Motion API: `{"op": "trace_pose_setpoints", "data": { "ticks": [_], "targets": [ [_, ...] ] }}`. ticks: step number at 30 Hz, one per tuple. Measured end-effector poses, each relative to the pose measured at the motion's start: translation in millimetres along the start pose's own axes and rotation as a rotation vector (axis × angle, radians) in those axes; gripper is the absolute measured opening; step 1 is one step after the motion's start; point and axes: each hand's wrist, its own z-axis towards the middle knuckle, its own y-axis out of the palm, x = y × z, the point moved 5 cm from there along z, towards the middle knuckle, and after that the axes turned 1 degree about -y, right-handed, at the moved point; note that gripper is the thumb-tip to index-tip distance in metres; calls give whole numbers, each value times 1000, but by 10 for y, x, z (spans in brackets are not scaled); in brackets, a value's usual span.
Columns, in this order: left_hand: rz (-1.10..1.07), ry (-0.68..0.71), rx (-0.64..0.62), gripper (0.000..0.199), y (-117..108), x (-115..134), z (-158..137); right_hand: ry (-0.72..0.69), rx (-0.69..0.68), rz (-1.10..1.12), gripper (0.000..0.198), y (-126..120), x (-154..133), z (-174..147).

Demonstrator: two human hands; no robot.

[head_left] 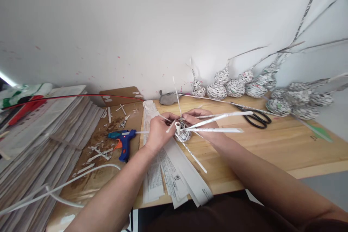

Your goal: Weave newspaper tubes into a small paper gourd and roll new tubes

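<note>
A small woven newspaper piece [185, 137] sits low between my hands, with thin rolled-paper sticks [208, 120] fanning out from it. My left hand [160, 131] grips it from the left, fingers bent around the sticks. On the far right side, my right hand [200, 116] has its fingertips closed on a paper stick near the weave's top. A short hollow paper tube [178, 127] stands up at the centre. Parts of the fingertips are hidden behind the sticks. Newspaper strips [178, 174] lie fanned out under and in front of the piece.
A blue glue gun [125, 144] lies left on cardboard among paper scraps. Stacked newspapers [49, 127] fill the far left. Black-handled scissors [257, 119] rest at right. Several woven gourd shapes [216, 88] line the wall. A grey lump [168, 98] sits behind my hands.
</note>
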Motion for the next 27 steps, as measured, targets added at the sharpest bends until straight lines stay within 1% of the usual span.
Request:
{"op": "trace_pose_setpoints", "data": {
  "ticks": [2,4,6,8,11,13,16,19,22,25,27],
  "targets": [
    [-28,-45,-5,17,-13,-31,24,-54,4,-54,19,-6,-17,3],
    [-103,-106,-26,19,-18,-84,49,-68,12,-114,17,-9,-24,-1],
    [-223,-155,-84,25,1,-133,63,-32,8,-114,19,-1,-16,-10],
    [-313,-179,-133,30,22,-160,67,8,-8,-69,21,16,-10,-20],
    [-327,-179,-131,27,25,-168,65,19,-20,-34,24,36,-10,-28],
    [-310,-159,-106,25,21,-159,65,-14,-41,-22,23,55,-11,-25],
    [-283,-116,-93,28,27,-144,69,-69,-56,-54,21,78,5,-16],
    [-323,-122,-124,38,49,-159,76,-102,-48,-123,24,84,27,-17],
    [-398,-126,-159,49,66,-169,84,-157,-31,-186,21,79,-8,-45],
    [-413,-113,-185,49,80,-145,86,-203,-22,-249,18,86,-85,-91],
    [-401,-119,-189,46,90,-125,80,-211,-52,-267,22,114,-120,-118]
  ]
}}
